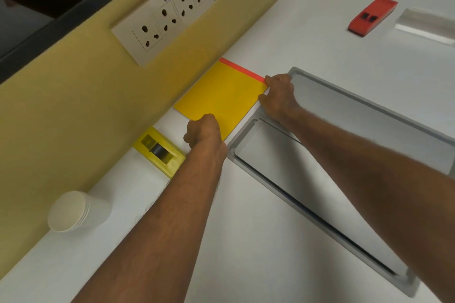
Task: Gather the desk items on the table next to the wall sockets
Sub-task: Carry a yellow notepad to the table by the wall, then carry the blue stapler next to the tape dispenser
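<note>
A yellow notepad with a red top strip lies flat on the white table, just below the wall sockets. My left hand grips its near corner with curled fingers. My right hand holds its right edge, near the red strip. A yellow tape dispenser with a black roll sits against the wall, left of the notepad. A stack of white paper cups lies on its side further left. A red whiteboard eraser rests far off at the upper right.
A grey metal cable hatch is set into the table right of the notepad, under my right forearm. The yellow partition wall runs along the table's left edge. A second metal recess shows at the far right.
</note>
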The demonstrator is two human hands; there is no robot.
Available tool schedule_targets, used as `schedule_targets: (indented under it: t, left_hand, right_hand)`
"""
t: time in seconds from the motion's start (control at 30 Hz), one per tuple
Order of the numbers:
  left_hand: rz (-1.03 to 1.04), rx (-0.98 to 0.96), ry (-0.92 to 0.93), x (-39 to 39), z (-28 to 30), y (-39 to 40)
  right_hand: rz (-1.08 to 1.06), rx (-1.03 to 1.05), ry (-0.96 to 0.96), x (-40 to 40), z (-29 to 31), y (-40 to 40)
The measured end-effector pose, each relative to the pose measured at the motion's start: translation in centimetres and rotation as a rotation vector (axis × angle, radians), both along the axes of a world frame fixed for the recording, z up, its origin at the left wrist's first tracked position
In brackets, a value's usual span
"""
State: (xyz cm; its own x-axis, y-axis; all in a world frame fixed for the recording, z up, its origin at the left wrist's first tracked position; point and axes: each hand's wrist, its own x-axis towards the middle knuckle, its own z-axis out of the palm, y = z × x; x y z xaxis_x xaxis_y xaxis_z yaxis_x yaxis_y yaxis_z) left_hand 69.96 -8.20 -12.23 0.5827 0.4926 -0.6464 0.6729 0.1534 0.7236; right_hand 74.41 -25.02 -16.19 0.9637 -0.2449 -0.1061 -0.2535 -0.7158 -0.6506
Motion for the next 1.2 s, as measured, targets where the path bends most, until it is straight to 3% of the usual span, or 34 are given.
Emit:
schedule_targets:
  t: [0.23,0.4,0.5,0.9,1.2]
  left_hand:
    - [-0.198,0.016,-0.005,-1.4,1.1,-0.1]
    - [-0.418,0.326,-0.158,-7.1,3.0,-2.9]
    - [-0.562,0.440,-0.248,-11.3,3.5,-3.8]
    - [-0.924,0.605,-0.379,-27.9,8.3,-4.2]
    - [-1.187,0.745,-0.401,-41.1,10.1,-4.2]
  right_hand:
    - [0.115,0.156,0.061,-2.9,2.3,-1.0]
    - [0.255,0.143,-0.061,-11.4,4.4,-2.6]
    - [0.211,0.046,-0.090,-17.3,5.3,-3.8]
    - [0.043,-0.161,-0.025,-38.2,10.5,-6.4]
    - [-0.093,-0.147,0.003,-53.1,14.6,-6.2]
